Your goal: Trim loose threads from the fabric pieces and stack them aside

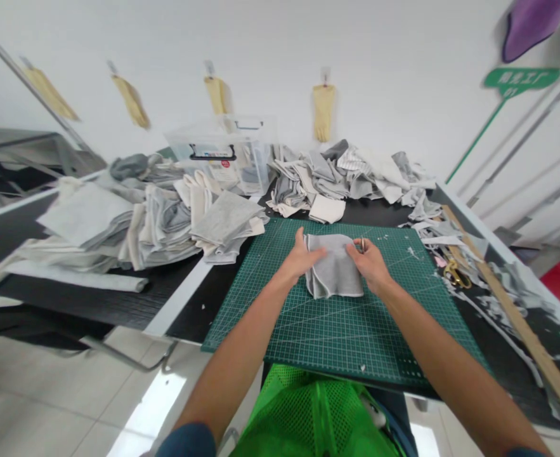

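Above the green cutting mat [356, 336], a folded grey cloth [337, 270] is held between my two hands. My left hand [303, 255] grips its left side, thumb across the top face. On the opposite edge, my right hand [369, 259] pinches the cloth with thumb and fingers. A small shiny metal loop shows at the right fingers; I cannot tell what it belongs to. Several layers are visible along the cloth's left and lower edges.
Stacked grey and cream cloths [160, 222] cover the left table. Behind the mat are a clear plastic box [255, 158] and a fabric heap [318, 174]. On the right lie gold-handled scissors [456, 274], fabric scraps and a long wooden strip [512, 304].
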`<move>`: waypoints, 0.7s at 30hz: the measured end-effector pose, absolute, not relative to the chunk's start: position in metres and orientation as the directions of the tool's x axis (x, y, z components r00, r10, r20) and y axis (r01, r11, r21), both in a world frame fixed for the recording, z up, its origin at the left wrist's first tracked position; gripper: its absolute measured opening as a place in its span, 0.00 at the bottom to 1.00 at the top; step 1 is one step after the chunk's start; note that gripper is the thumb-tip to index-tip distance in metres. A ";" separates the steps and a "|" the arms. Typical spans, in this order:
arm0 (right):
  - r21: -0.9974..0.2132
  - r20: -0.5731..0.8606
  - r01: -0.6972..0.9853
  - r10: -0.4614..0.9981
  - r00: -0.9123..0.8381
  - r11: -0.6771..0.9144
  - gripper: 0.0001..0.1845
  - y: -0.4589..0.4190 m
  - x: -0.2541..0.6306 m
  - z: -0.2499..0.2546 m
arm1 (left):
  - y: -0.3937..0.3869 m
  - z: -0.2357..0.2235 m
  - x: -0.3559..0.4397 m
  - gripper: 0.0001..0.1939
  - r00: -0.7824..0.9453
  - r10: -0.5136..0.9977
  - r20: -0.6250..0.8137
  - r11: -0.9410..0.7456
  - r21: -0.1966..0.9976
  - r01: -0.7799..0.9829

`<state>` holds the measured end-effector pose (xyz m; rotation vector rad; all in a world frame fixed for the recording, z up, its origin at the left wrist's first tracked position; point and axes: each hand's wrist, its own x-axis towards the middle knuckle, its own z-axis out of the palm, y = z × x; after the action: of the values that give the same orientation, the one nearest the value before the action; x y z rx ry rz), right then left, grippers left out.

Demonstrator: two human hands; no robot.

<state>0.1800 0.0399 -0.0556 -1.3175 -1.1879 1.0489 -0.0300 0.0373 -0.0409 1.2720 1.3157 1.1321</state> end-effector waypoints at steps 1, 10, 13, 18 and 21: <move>-0.994 0.023 0.106 0.993 0.112 0.011 0.27 0.044 0.176 -0.056 | 0.035 -0.042 -0.034 0.60 0.043 0.999 -0.017 0.011 0.989 0.144; -0.773 0.171 0.532 0.922 -0.348 0.344 0.22 0.077 0.137 -0.051 | 0.043 -0.043 -0.083 0.21 -0.036 0.977 0.211 -0.103 0.612 0.784; -0.645 0.307 0.594 0.875 -0.375 0.481 0.12 0.094 0.104 -0.052 | 0.044 -0.039 -0.106 0.16 -0.161 0.926 0.341 -0.024 0.480 0.877; -0.699 0.356 0.538 0.882 -0.309 0.471 0.12 0.119 0.030 -0.047 | 0.042 -0.025 -0.152 0.16 -0.391 0.796 0.461 0.207 0.400 0.893; -0.773 0.342 0.446 0.888 -0.306 0.451 0.14 0.136 -0.017 -0.037 | 0.049 -0.012 -0.185 0.15 -0.481 0.750 0.453 0.260 0.467 0.845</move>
<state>-0.0171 0.1361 -0.0372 -1.1195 -1.9226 0.7191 -0.1850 0.0487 -0.0121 1.6591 2.6004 1.1181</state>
